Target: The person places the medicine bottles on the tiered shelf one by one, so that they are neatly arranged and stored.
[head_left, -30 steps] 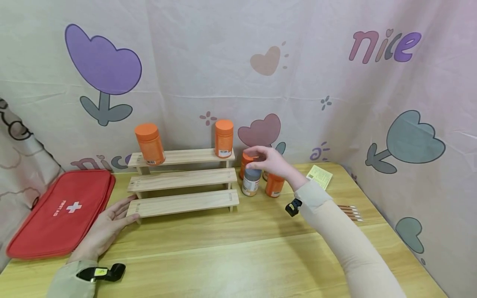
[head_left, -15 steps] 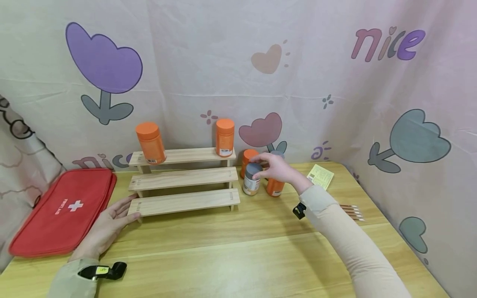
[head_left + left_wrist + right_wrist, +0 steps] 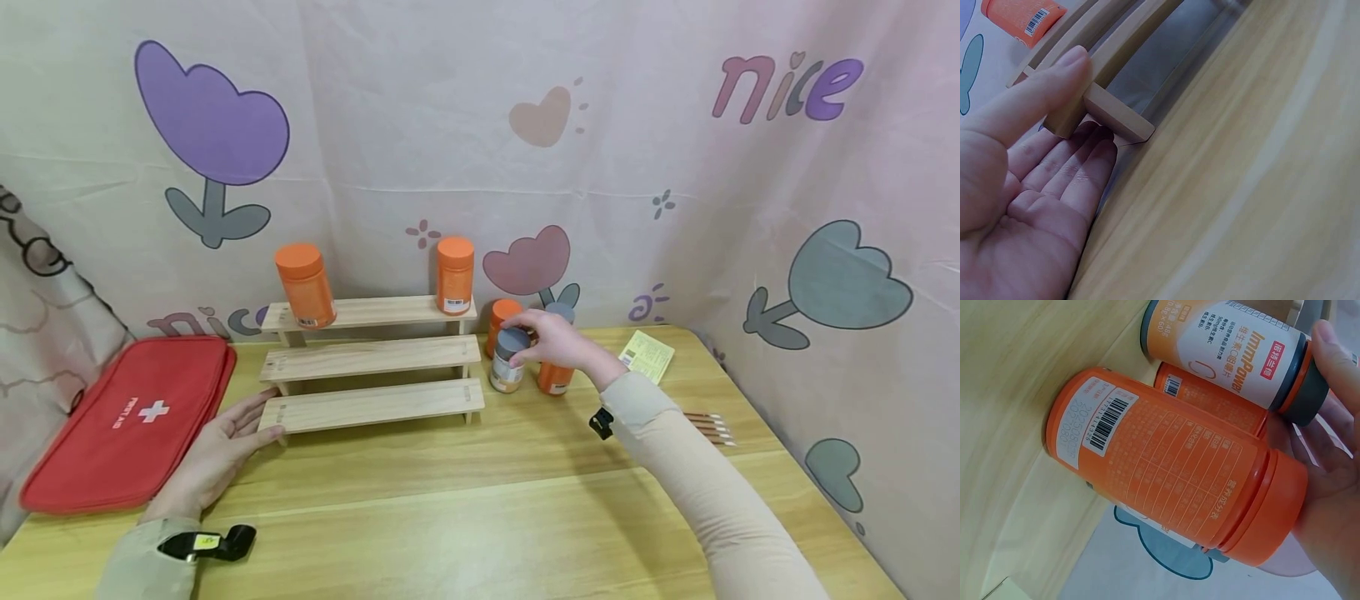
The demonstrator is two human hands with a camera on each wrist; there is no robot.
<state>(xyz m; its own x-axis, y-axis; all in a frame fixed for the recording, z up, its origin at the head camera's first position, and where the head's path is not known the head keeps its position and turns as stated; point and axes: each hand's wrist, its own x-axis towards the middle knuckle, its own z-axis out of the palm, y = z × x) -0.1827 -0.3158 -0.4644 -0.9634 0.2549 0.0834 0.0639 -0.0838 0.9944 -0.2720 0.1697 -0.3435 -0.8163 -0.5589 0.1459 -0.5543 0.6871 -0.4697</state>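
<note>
My left hand (image 3: 217,458) holds the left end of a three-tier wooden shelf rack (image 3: 375,406). In the left wrist view its thumb lies on top of the lowest board (image 3: 1110,59), with the fingers beneath. On the table right of the rack, my right hand (image 3: 558,337) holds the grey cap of an upright supplement bottle (image 3: 507,372) with a white and orange label. Close by stand orange bottles: one (image 3: 556,379) under the hand, another (image 3: 501,321) behind the grey-capped one. A further grey cap (image 3: 561,312) shows behind the hand.
Two orange bottles stand on the top board, one left (image 3: 307,287) and one right (image 3: 455,275). A red first aid pouch (image 3: 127,433) lies at the left. Toward the right are a yellow-green card or packet (image 3: 647,356) and several thin brown sticks (image 3: 708,427) with white tips.
My right hand has come down from above the grey-capped bottle and shifted slightly right, its fingers now on the cap. The left hand stays at the rack.
</note>
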